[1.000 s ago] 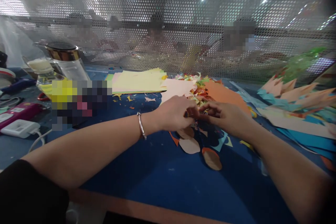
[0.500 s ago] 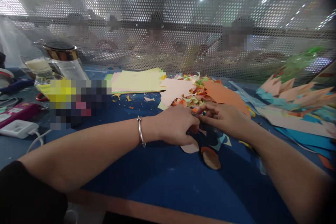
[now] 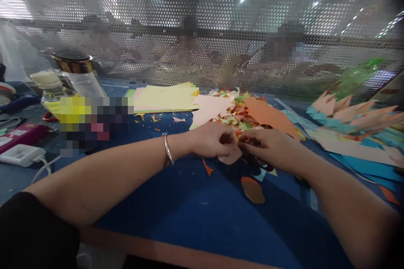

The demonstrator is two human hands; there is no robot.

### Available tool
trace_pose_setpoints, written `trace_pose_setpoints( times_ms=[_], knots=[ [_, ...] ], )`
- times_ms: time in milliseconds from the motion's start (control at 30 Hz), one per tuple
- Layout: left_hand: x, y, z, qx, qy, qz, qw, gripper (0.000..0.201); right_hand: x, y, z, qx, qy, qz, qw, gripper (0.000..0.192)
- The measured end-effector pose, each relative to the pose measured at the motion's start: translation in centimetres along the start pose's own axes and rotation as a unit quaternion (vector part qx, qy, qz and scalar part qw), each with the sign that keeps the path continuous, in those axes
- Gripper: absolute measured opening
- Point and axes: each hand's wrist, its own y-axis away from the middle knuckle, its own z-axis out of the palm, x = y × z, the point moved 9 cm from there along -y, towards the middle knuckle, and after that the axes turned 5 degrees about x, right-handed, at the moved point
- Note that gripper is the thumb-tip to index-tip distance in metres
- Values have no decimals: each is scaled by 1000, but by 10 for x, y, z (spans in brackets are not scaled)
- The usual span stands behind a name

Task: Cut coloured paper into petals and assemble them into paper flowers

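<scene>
My left hand (image 3: 212, 141) is closed in a pinch on a pale peach paper cutout (image 3: 229, 159), held just above the blue table (image 3: 195, 210) in front of the heap of coloured paper scraps (image 3: 240, 117). My right hand (image 3: 268, 147) meets it fingertip to fingertip, fingers curled; whether it also grips the cutout I cannot tell. An orange oval cutout (image 3: 252, 190) lies flat just nearer me.

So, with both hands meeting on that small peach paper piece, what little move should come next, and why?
Probably lift the peach paper piece slightly off the blue table. The left hand and right hand pinch it together low over loose scraps, so raising it would likely give the fingers room.
</scene>
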Motion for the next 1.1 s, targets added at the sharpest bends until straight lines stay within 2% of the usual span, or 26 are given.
trace_pose_setpoints(
  times_ms=[67, 167, 300, 400, 567, 800, 967, 1100],
  knots=[
    [-18, -4, -9, 63, 157, -79, 982, 19, -2, 0, -9, 45, 45, -16, 998, 29],
    [-40, -4, -15, 141, 306, -164, 927, 24, -4, 3, -18, 95, 56, -27, 994, 25],
    [-48, -3, -18, 196, 380, -189, 884, 26, -13, 8, -25, 150, 7, -40, 988, 31],
    [-48, -4, -13, 178, 408, -196, 874, 25, -26, 12, -32, 187, 2, -77, 979, 34],
    [-43, -7, -7, 138, 426, -163, 879, 22, -40, 13, -33, 189, -10, -124, 974, 31],
    [-32, -9, -3, 98, 404, -117, 902, 18, -34, 9, -33, 171, -67, -95, 978, 38],
    [-31, -8, -7, 101, 355, -80, 926, 9, -32, 9, -34, 174, -81, -80, 978, 49],
    [-33, -7, -8, 100, 300, -58, 947, 10, -27, 7, -30, 161, -85, -60, 981, 57]
  ],
)
